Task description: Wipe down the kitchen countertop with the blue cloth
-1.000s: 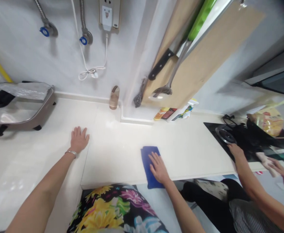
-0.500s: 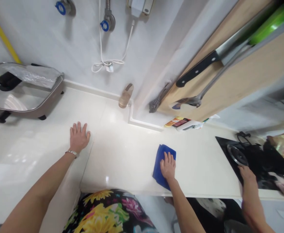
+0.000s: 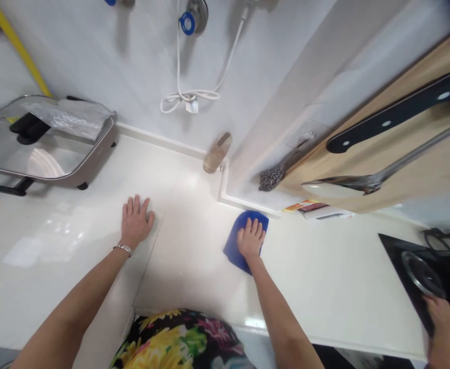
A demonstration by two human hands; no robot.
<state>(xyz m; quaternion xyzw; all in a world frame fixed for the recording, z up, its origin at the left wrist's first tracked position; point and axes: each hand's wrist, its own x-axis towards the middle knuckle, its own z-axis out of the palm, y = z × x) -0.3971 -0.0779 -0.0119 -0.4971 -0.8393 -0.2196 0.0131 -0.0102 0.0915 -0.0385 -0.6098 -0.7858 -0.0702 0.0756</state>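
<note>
My right hand (image 3: 250, 239) lies flat, fingers stretched, on a blue cloth (image 3: 236, 244) pressed to the cream countertop (image 3: 325, 277), close to the back wall's raised ledge. My left hand (image 3: 136, 221) rests open and flat on the counter to the left, a silver bracelet on its wrist, holding nothing.
An electric pan with a lid (image 3: 44, 143) stands at the back left. A brownish holder (image 3: 217, 153) sits by the wall corner. A steel scrubber (image 3: 269, 179), a knife (image 3: 390, 122) and a ladle (image 3: 348, 185) hang by a wooden board. Another person's hand (image 3: 444, 323) is at the black hob (image 3: 409, 256), right.
My right hand has slid the blue cloth from the counter's front edge back toward the wall. My left hand stayed put. The view has shifted left and closer.
</note>
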